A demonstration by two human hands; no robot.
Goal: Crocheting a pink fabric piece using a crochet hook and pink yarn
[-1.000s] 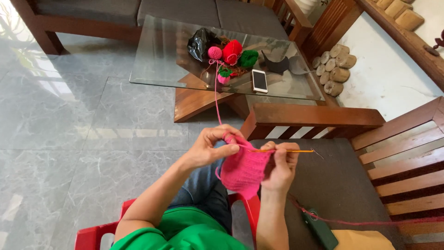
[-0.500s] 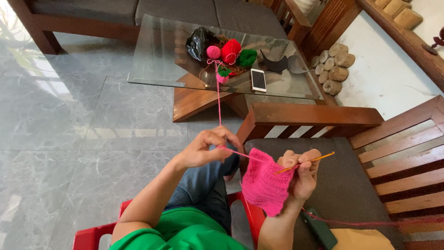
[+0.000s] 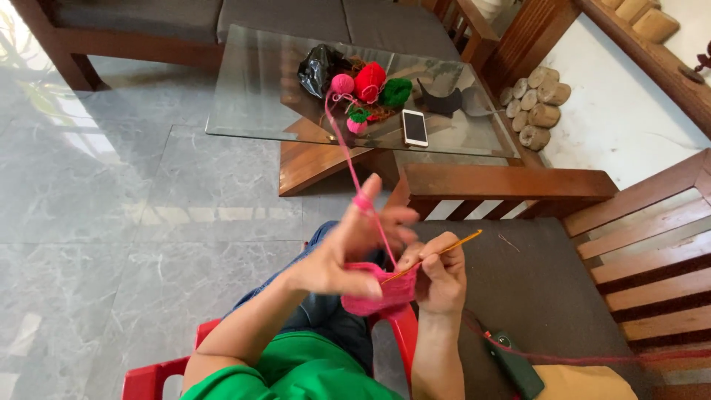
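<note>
My left hand [image 3: 348,248] pinches the top edge of a pink crocheted piece [image 3: 374,296], with a pink yarn strand [image 3: 348,148] looped over its raised index finger. That strand runs up to a pink yarn ball [image 3: 342,84] on the glass table [image 3: 252,89]. My right hand [image 3: 441,278] grips an orange crochet hook [image 3: 444,253] whose tip is in the pink piece. Both hands are close together over my lap.
Red [image 3: 370,80] and green [image 3: 397,92] yarn balls, a black bag [image 3: 318,68] and a white phone [image 3: 415,127] lie on the table. A wooden bench with dark cushion [image 3: 533,289] is at right, holding a green object [image 3: 515,363]. I sit on a red chair [image 3: 152,378].
The left hand has come back to the pink piece and taken hold of its edge. The right hand with hook and piece moved left and up toward it.
</note>
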